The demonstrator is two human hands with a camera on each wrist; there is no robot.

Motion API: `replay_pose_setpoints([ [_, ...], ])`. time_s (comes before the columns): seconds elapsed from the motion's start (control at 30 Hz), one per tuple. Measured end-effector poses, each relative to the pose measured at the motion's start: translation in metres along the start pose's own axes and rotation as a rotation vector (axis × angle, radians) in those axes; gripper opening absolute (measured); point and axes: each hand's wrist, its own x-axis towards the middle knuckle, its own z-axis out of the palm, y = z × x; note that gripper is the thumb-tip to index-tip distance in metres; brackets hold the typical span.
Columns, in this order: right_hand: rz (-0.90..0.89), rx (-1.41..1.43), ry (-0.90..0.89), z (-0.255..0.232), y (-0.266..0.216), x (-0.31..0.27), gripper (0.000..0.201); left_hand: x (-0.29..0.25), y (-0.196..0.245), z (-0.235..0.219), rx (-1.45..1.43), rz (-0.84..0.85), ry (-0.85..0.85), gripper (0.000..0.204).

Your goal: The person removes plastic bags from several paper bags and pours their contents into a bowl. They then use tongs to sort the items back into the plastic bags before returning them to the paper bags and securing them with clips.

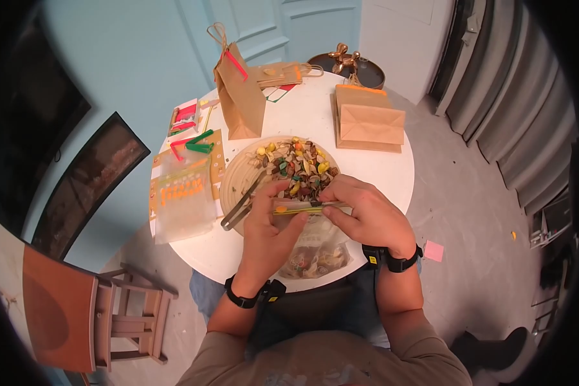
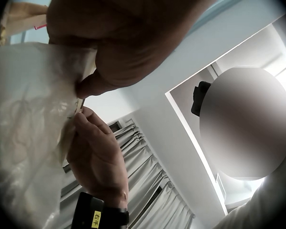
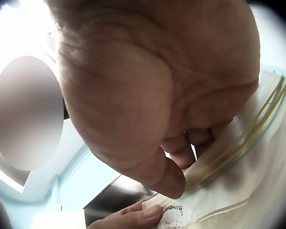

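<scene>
A clear zip bag (image 1: 315, 252) with mixed dried pieces in its lower part hangs near the table's front edge. My left hand (image 1: 264, 235) pinches its top strip near an orange slider (image 1: 281, 210). At the strip's other side, my right hand (image 1: 370, 209) grips with thumb and fingers. In the left wrist view, the bag (image 2: 28, 124) hangs beside my left hand (image 2: 119, 43), with my right hand (image 2: 100, 157) below. The right wrist view has my right hand (image 3: 152, 86) over the bag's yellow-lined edge (image 3: 248, 138) and my left thumb (image 3: 151, 211) at its corner.
Behind the bag, a round tray (image 1: 238, 168) holds colourful dried pieces, with metal tongs (image 1: 244, 204) at its left. Paper bags (image 1: 238, 96) (image 1: 370, 122) stand farther back. Left lie an empty pouch (image 1: 185, 202) and green clips (image 1: 201, 143). A wooden chair (image 1: 135, 315) is at lower left.
</scene>
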Motion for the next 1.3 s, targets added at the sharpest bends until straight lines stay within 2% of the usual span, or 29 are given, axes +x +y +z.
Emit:
replay_pose_setpoints([
  [0.13,0.003,0.024,-0.013,0.001,0.003,0.001,0.019,0.0,0.005,-0.001,0.013,-0.043,-0.021,0.066],
  [1.3,0.031,0.041,-0.044,-0.002,0.005,-0.001,0.014,-0.002,0.011,0.005,0.041,-0.024,-0.047,0.066],
])
